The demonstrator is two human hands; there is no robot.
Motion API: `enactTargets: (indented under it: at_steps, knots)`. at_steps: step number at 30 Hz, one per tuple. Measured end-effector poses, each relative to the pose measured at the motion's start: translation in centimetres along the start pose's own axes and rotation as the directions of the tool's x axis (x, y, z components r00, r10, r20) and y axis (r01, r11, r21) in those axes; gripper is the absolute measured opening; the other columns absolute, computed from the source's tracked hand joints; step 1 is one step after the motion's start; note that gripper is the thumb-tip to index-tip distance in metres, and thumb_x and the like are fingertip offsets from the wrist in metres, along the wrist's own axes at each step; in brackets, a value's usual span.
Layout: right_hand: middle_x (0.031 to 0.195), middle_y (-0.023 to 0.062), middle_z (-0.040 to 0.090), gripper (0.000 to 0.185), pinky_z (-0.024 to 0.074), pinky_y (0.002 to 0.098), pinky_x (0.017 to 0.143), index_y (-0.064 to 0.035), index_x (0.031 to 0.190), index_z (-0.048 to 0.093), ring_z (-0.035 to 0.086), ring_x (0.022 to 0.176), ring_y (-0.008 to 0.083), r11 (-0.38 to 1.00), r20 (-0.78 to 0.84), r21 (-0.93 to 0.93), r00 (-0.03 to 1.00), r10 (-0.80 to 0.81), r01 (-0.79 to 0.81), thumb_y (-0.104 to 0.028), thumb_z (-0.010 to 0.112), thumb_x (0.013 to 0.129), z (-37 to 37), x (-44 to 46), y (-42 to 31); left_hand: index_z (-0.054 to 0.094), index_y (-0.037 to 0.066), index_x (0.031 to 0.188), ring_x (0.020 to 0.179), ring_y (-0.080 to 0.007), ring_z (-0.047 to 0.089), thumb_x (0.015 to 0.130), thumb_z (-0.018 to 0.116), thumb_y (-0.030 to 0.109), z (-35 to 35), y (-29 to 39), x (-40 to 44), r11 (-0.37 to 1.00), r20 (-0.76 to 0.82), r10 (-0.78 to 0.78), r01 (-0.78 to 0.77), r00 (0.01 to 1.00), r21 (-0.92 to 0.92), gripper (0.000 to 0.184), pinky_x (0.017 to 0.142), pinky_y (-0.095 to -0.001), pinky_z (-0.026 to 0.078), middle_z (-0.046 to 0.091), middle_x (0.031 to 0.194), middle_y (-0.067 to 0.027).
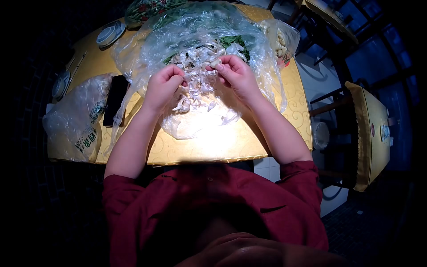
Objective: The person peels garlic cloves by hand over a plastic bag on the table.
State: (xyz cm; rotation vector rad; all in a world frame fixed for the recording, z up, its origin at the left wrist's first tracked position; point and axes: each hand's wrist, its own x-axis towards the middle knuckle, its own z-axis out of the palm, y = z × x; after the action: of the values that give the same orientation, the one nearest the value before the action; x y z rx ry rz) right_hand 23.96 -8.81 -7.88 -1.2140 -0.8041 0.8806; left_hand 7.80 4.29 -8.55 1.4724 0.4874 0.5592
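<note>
Over a clear plastic bag covered in garlic skins (202, 86), both hands work a short way apart. My right hand (238, 76) pinches a pale garlic clove (215, 63) between thumb and fingers. My left hand (166, 85) is closed, thumb pressed to the fingertips; whatever is between them blends with the pale skins behind. Just below it lies a garlic bulb (181, 106), partly broken up. A bag of garlic cloves (281, 43) stands at the right edge of the table.
Clear plastic with leafy greens (235, 42) spreads behind the skins. On the left are a filled plastic bag (82, 113), a dark phone-like object (116, 100) and stacked dishes (111, 33). A bag with red and green vegetables (144, 11) sits at the back. Another table (371, 133) stands right.
</note>
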Motion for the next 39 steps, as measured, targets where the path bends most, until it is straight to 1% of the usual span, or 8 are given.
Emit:
enactTargets:
  at_steps: [3,6,11,15,21,30,36,39]
  knots:
    - [0.086,0.0028,0.062,0.022,0.0367,0.0154,0.053,-0.0041,0.106,0.052,0.047,0.062,0.0016,1.000,0.090,0.003,0.996,0.027,-0.027,-0.016,0.053,0.088,0.3,-0.1,0.4,0.060,0.000,0.083,0.061,-0.0084,0.053,0.078,0.059,0.011,-0.3,-1.3,0.6,0.886,-0.044,0.157,-0.121,0.987,0.449,0.012,0.056,-0.0225,0.042,0.059,0.072,-0.0012]
    - [0.086,0.0021,0.062,0.024,0.0368,0.0156,0.054,-0.0050,0.108,0.054,0.048,0.064,0.0019,0.999,0.158,-0.021,0.987,0.036,-0.033,-0.018,0.053,0.088,0.8,-0.6,0.6,0.062,0.000,0.084,0.065,-0.0071,0.053,0.077,0.063,0.012,0.0,-1.0,0.3,0.869,-0.032,0.148,-0.115,0.988,0.481,0.014,0.058,-0.0209,0.042,0.061,0.075,-0.0019]
    - [0.083,0.0027,0.060,0.023,0.0379,0.0151,0.057,-0.0033,0.104,0.050,0.053,0.070,0.0032,0.993,0.226,0.102,0.973,0.042,-0.067,-0.015,0.057,0.086,1.1,-0.6,1.5,0.063,-0.001,0.085,0.068,-0.0067,0.054,0.077,0.064,0.009,0.6,-0.4,-0.1,0.994,0.059,0.030,-0.036,0.998,0.106,0.013,0.061,-0.0203,0.043,0.061,0.077,-0.0019]
    - [0.083,0.0035,0.060,0.024,0.0399,0.0155,0.059,-0.0019,0.101,0.047,0.055,0.074,0.0051,0.997,0.274,0.002,0.959,0.068,-0.071,-0.013,0.059,0.084,1.1,-0.5,1.1,0.063,-0.002,0.086,0.070,-0.0072,0.055,0.078,0.063,0.008,0.6,-0.4,-0.3,0.998,0.128,-0.030,0.036,0.991,-0.044,0.013,0.063,-0.0203,0.044,0.062,0.078,-0.0024]
    - [0.082,0.0027,0.059,0.023,0.0401,0.0156,0.060,-0.0011,0.101,0.048,0.055,0.074,0.0052,0.999,0.295,-0.017,0.954,0.044,-0.041,-0.012,0.059,0.084,1.0,-0.4,1.7,0.063,-0.002,0.086,0.070,-0.0073,0.055,0.078,0.062,0.007,0.2,-0.8,-0.2,0.997,0.141,-0.069,0.075,0.988,-0.035,0.012,0.063,-0.0204,0.044,0.062,0.078,-0.0029]
    - [0.080,0.0030,0.060,0.018,0.0440,0.0191,0.064,-0.0015,0.101,0.048,0.057,0.075,0.0068,0.996,0.281,-0.053,0.956,0.077,-0.065,-0.006,0.055,0.084,1.0,-0.5,1.4,0.060,-0.002,0.086,0.068,-0.0090,0.058,0.080,0.059,0.005,0.7,-0.3,-0.4,0.964,0.179,-0.137,0.172,0.974,-0.200,0.009,0.058,-0.0195,0.045,0.062,0.078,-0.0055]
    - [0.084,0.0023,0.059,0.025,0.0424,0.0168,0.064,-0.0017,0.104,0.047,0.054,0.075,0.0049,0.996,0.279,-0.035,0.956,0.088,-0.081,-0.011,0.059,0.084,1.0,-0.3,2.1,0.059,-0.002,0.085,0.066,-0.0081,0.057,0.081,0.060,0.006,0.9,-0.4,-0.4,0.979,0.141,-0.107,0.129,0.984,-0.156,0.010,0.057,-0.0191,0.045,0.060,0.076,-0.0040]
    - [0.083,0.0025,0.059,0.025,0.0438,0.0186,0.066,-0.0016,0.101,0.050,0.054,0.075,0.0058,0.995,0.241,-0.094,0.969,0.064,-0.042,-0.011,0.062,0.082,1.1,-0.5,2.0,0.058,0.000,0.083,0.063,-0.0060,0.054,0.080,0.059,0.007,0.7,-0.5,-0.4,0.997,0.093,-0.077,0.077,0.993,0.005,0.008,0.056,-0.0184,0.043,0.058,0.073,-0.0016]
